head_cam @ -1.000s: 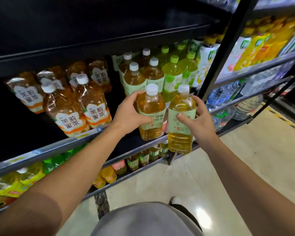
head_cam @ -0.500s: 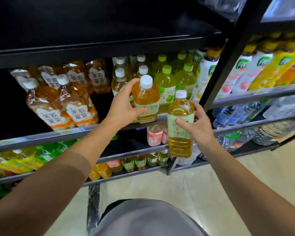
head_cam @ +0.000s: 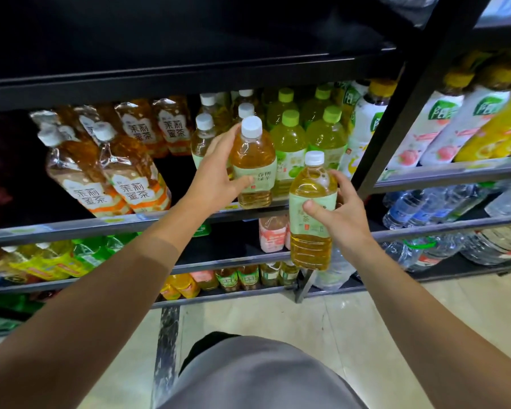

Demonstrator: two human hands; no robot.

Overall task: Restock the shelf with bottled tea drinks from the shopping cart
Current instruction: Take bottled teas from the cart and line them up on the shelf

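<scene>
- The left hand (head_cam: 216,175) grips a clear plastic bottle of amber tea with a white cap and a pale green label (head_cam: 253,163); the thumb lies across the label and the fingers are curled round the back.
- This amber bottle stands upright, and its base is at the front edge of the grey metal shelf (head_cam: 71,228). One second ago the same bottle was in the air below this edge, so it has gone up and onto the shelf level.
- Just behind and left of it stand more white-capped tea bottles (head_cam: 203,137), and just to the right stand the green-capped bottles of light green drink (head_cam: 289,140).
- The right hand (head_cam: 341,214) holds a second clear plastic bottle of yellow tea with a white cap (head_cam: 312,214), with thumb and fingers clamped round its label.
- This second bottle is upright in the air in front of the shelf, lower than the first one and not touching the shelf. It hangs at about the same place in the hand as half a second ago.
- On the left part of the shelf, the wrapped packs of orange jasmine tea bottles (head_cam: 124,172) lean to the left, as before.
- Below the arms, a grey garment (head_cam: 257,376) and the pale glossy floor (head_cam: 366,314) are visible.
</scene>
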